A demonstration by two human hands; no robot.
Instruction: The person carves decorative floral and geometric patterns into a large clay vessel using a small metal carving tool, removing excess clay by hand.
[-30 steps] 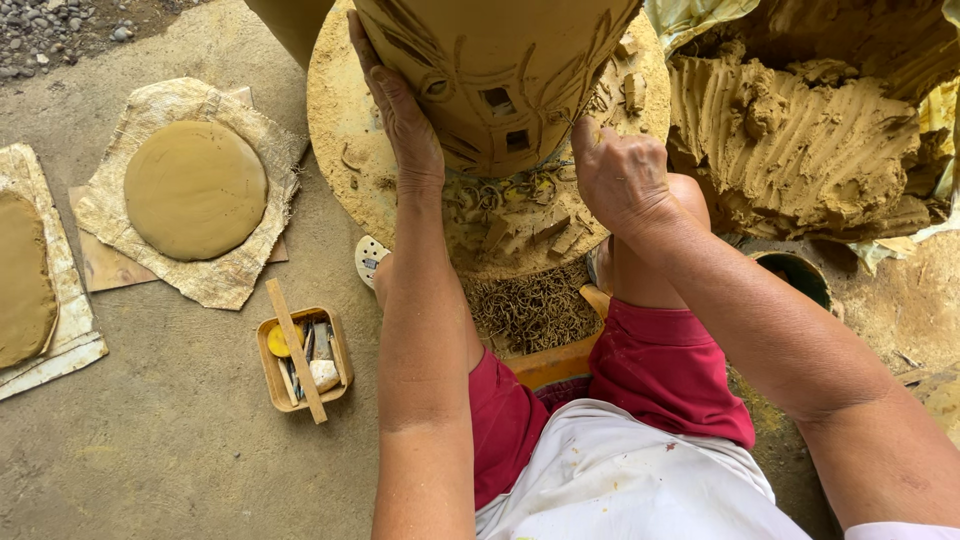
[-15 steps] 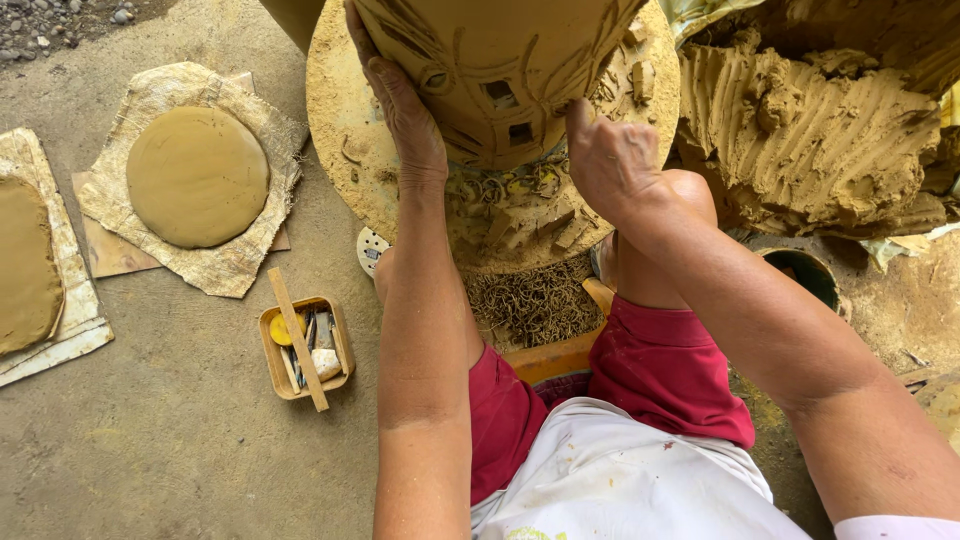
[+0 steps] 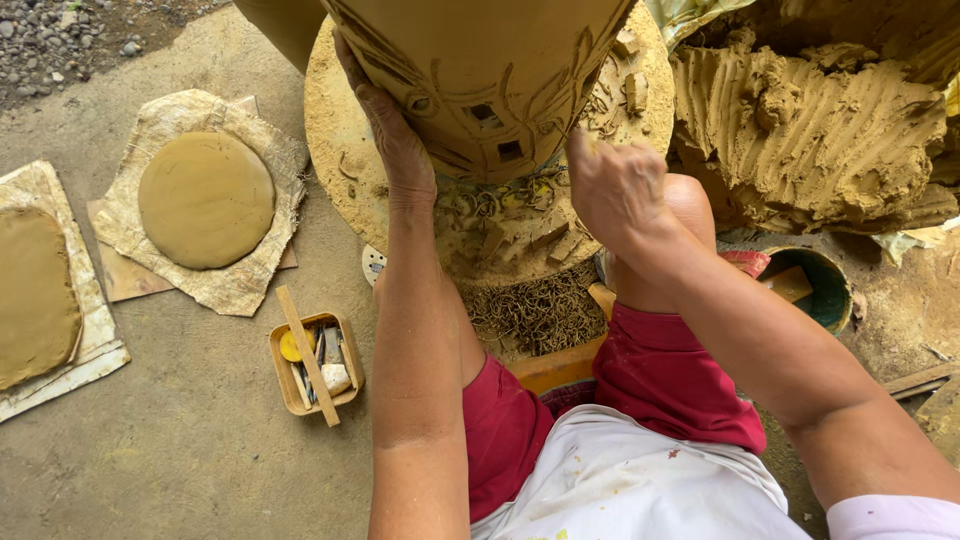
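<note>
pot (image 3: 480, 70): big raw clay vessel, upright on the wheel, top of view; carved lines and small square cut-outs low on the wall facing you

left hand (image 3: 395, 140): yours, laid flat and open against the pot's left flank, fingers pointing up; clasps nothing, seems there to steady the wall against the other hand's push

right hand (image 3: 615, 185): yours, fingers bunched at the pot's lower right wall, just beside the cut-outs; it may pinch a thin tool, but you cannot tell from here, the tip is hidden

wheel (image 3: 335, 150): round clay-crusted disc under the pot; curled trimmings and cut blocks litter it around the base, thickest on your side

knees: red shorts (image 3: 660, 375) astride the wheel's near edge, so you sit tight to the work; white apron (image 3: 620, 480) below

clay heap (image 3: 810, 130): ridged mass just right of the wheel; little room for the right elbow that way

bucket (image 3: 815, 290): green, near your right knee, a wooden piece lying in it

tool box (image 3: 315, 365): small wooden tray on the floor left of your left arm, a stick laid across it, within reach

slabs: round clay disc (image 3: 205, 200) on paper, well left of the wheel; another slab (image 3: 35, 295) at the left edge

open room: bare concrete floor (image 3: 180, 470) at lower left
</note>
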